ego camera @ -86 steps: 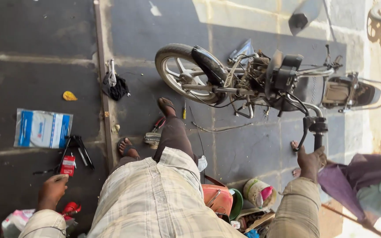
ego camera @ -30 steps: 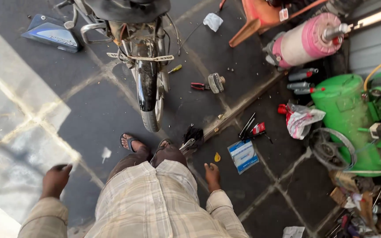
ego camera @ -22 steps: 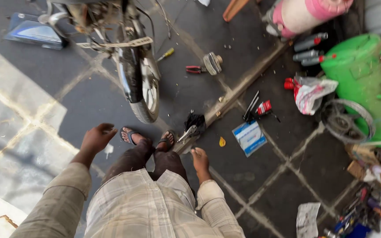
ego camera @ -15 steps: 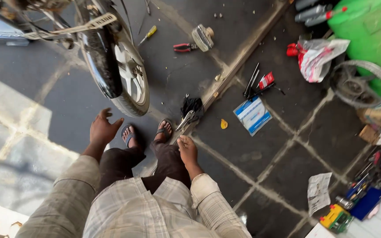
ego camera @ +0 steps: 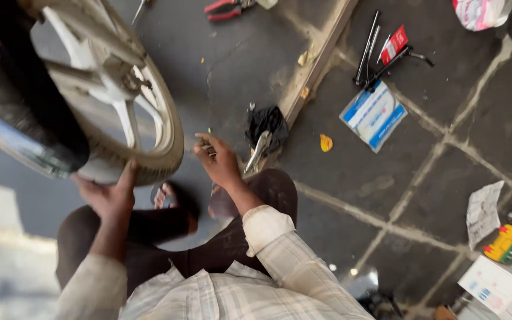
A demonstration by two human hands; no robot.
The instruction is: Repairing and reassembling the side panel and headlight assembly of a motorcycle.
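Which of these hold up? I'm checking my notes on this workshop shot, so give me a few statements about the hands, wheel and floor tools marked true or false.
1. The left hand rests on the tyre of the motorcycle wheel. True.
2. The right hand holds the red-handled pliers. False: the pliers lie on the floor at the top of the view, far from it; what the hand pinches is too small to tell.
3. A blue and white packet lies flat on the floor. True.
4. The black rag is draped over the wheel. False: it lies on the floor by the raised strip.
5. The person wears sandals. True.
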